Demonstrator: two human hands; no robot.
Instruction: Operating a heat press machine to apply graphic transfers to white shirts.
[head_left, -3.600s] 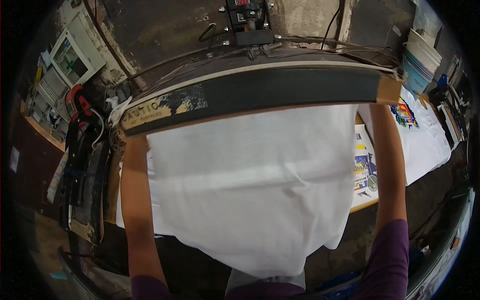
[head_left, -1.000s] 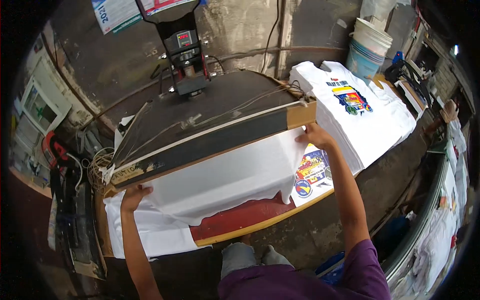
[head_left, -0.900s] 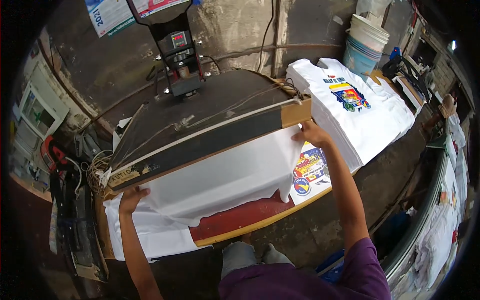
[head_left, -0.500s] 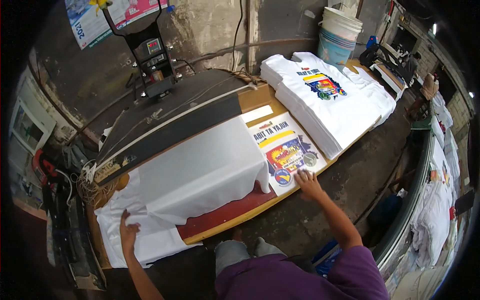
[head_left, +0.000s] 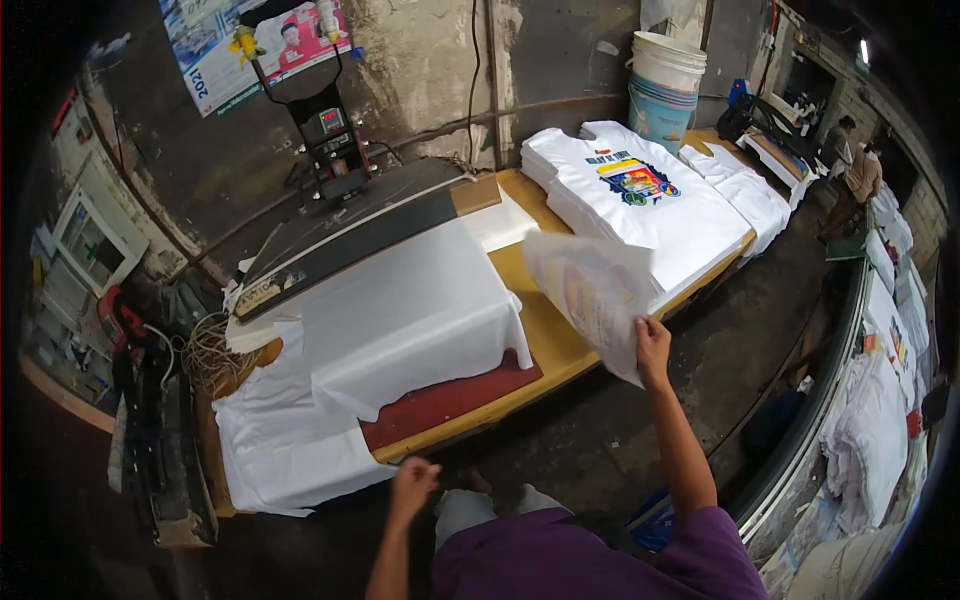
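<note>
My right hand [head_left: 652, 352] grips the lower right edge of a printed transfer sheet [head_left: 590, 285], raised off the table. Its back faces me, and a coloured design shows faintly through. In front of the table's near edge hovers my left hand [head_left: 412, 486], fingers curled and nothing visible in them. A white T-shirt [head_left: 290, 450] lies at the table's left end. Over part of it and over a red pad [head_left: 455, 405] spreads a thin white cover sheet [head_left: 420, 300].
A stack of white printed T-shirts [head_left: 620, 205] sits at the table's right, with nested buckets [head_left: 665, 90] behind. A heat press [head_left: 335, 150] stands behind the cover sheet. Bundled cord [head_left: 215, 355] lies at left. Two people [head_left: 855, 180] are far right, beside hanging shirts [head_left: 870, 415].
My right hand has lifted the printed sheet off the table, turning its back toward me. My left hand has left the white T-shirt and moved right, its fingers now curled.
</note>
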